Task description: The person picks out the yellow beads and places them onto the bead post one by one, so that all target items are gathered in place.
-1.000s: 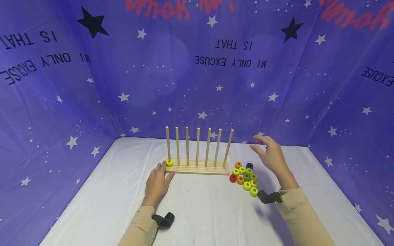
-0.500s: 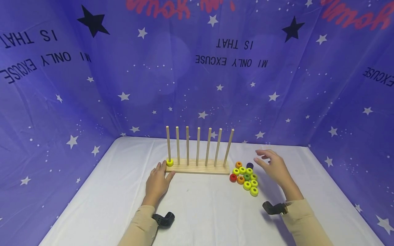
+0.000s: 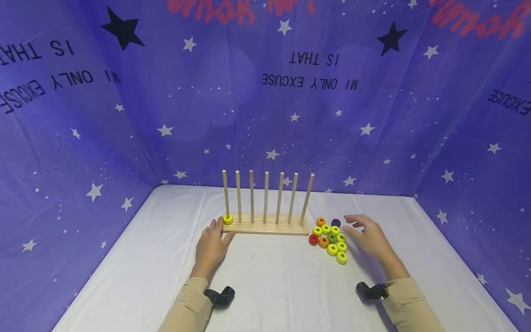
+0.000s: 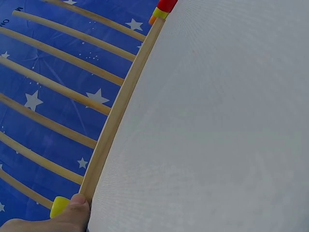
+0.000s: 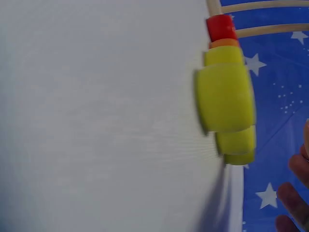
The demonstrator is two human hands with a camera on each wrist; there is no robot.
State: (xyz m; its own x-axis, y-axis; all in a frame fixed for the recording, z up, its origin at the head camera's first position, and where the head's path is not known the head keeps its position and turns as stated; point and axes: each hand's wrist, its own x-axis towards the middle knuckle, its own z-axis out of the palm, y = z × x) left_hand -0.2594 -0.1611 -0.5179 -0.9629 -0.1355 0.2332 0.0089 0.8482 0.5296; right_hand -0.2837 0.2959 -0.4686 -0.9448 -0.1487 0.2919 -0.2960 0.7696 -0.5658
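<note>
**Left hand (image 3: 210,249) on the base (image 3: 265,228), right hand (image 3: 369,236) beside the beads (image 3: 332,252)**

Wooden base sits on the white table (image 3: 282,286), with seven pegs (image 3: 266,198) in a row. One yellow bead (image 3: 228,222) is down on the leftmost peg; the other six pegs are bare.

Left hand rests at the base's left end, thumb on the front edge, fingers along the end. Its grip is spread, thumb well apart from the fingers, touching the base rather than clasping it.

Loose beads lie in a cluster on the table, off the base's right end. Red bead (image 3: 313,240) is nearest the base; dark blue bead (image 3: 336,223) is at the far side, a green bead (image 3: 332,239) amid yellow and orange ones.

Right hand is just right of the dark blue bead, fingers loosely bent. Its grip has a gap between thumb and fingers, nothing visible in it. Right wrist view is blurred, so contact with a bead is hard to call.

Black wrist mounts (image 3: 221,296) on both arms, beige sleeves (image 3: 186,302). Purple starry backdrop (image 3: 232,101) behind.
</note>
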